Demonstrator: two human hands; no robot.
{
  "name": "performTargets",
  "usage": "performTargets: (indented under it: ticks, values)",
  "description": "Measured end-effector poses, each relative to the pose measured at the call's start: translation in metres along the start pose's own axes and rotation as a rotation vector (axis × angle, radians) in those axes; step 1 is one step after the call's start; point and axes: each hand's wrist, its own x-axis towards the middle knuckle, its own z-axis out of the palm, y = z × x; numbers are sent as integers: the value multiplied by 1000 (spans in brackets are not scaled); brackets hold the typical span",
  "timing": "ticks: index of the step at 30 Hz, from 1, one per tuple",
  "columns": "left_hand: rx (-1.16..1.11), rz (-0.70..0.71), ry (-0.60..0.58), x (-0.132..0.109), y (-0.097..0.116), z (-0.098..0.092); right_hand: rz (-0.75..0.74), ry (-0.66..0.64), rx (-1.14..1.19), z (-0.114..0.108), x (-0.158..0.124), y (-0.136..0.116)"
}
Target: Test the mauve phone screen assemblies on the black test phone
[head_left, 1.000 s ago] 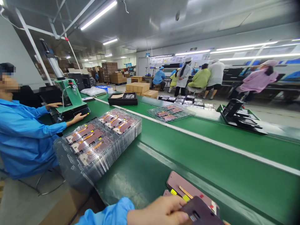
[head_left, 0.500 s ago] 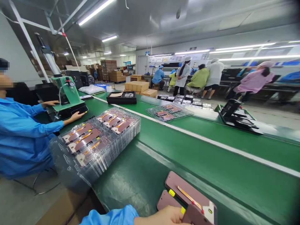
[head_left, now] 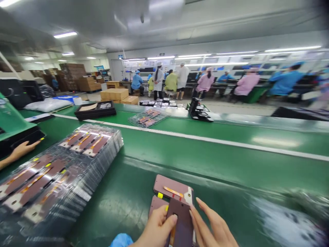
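Observation:
In front of me, my left hand (head_left: 160,224) holds a mauve-brown phone screen panel (head_left: 182,216) by its left side, thumb on its face and fingers closed. An orange ribbon cable runs down the panel's lower part, which the frame cuts off. On the panel's right edge rest the fingertips of my right hand (head_left: 214,224), fingers stretched and somewhat apart; its thumb is hidden. Just beyond lies a small stack of similar panels (head_left: 164,181) with an orange cable and yellow tab. Another panel (head_left: 155,203) lies beside the stack, partly behind my left hand.
Clear plastic trays (head_left: 102,164) of panels stand stacked at left. A co-worker's hand (head_left: 23,151) is beside a green machine (head_left: 12,116). Past the white strip lie another tray (head_left: 147,118) and a black box (head_left: 95,109). Blurred plastic (head_left: 290,219) lies at right.
The view has swung right, so everything appears shifted left. My right hand has come into view at the panel's edge. The held panel now shows more upright in my left hand.

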Motion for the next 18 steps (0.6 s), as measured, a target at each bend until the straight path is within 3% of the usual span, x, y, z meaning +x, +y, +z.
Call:
performTargets:
  ticks: [4, 7, 12, 18]
  values:
    - [59, 12, 25, 3, 16, -1, -101, -56, 152, -5, 11, -15]
    - [107, -12, 7, 8, 20, -5, 65, -161, 327, -11, 22, -21]
    - [166, -98, -169, 10, 16, -3, 388, -145, 436, -6, 36, -13]
    - [306, -115, -239, 6, 20, 0, 439, -200, 487, 3, 42, -1]
